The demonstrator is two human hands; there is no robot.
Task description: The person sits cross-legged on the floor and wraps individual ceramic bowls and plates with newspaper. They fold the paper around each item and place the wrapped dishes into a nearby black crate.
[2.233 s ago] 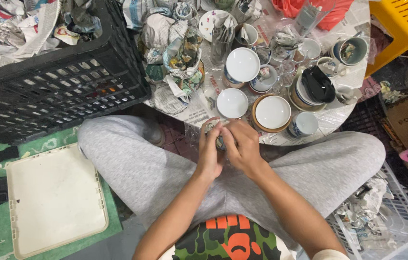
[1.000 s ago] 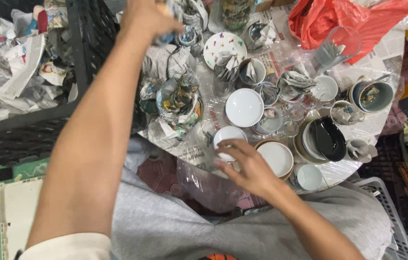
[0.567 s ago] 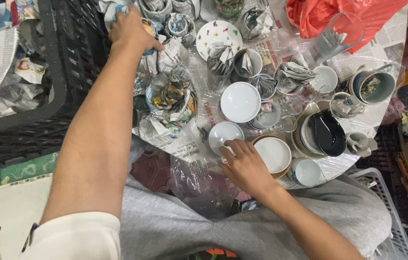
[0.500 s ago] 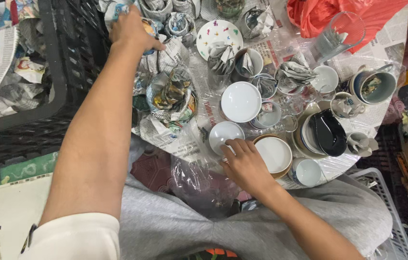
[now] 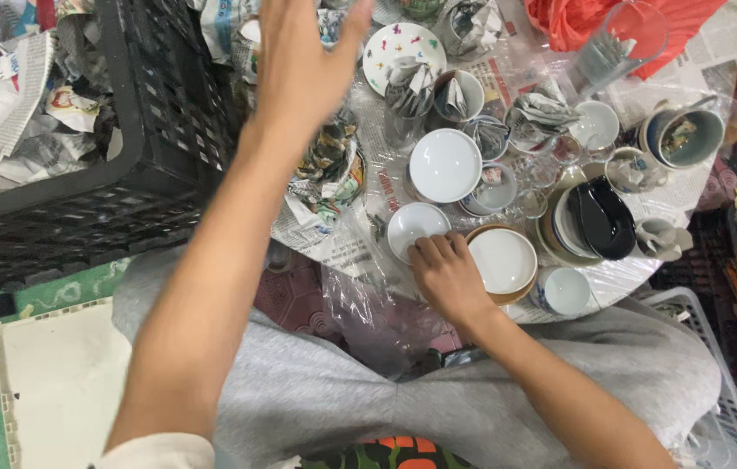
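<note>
Right hand [image 5: 448,276] lies flat, fingers together, its fingertips touching the rim of a small white dish [image 5: 416,227] at the near edge of the round surface [image 5: 620,276]. It clamps on nothing. Left hand [image 5: 303,56] is raised with fingers spread and empty, above the crumpled newspaper bundle [image 5: 327,169] left of that dish.

To lift the dish well, I judge the fingers should curl under its near rim, since a brown-rimmed white bowl [image 5: 502,260] sits just right of the dish and a larger white bowl [image 5: 445,165] sits close behind it.

Room is tight: paper-stuffed cups crowd everything beyond the dish, and a black crate [image 5: 138,165] stands well to its left. Open room lies only toward the lap, on the dish's near side, where clear plastic sheet [image 5: 360,300] hangs off the edge.
</note>
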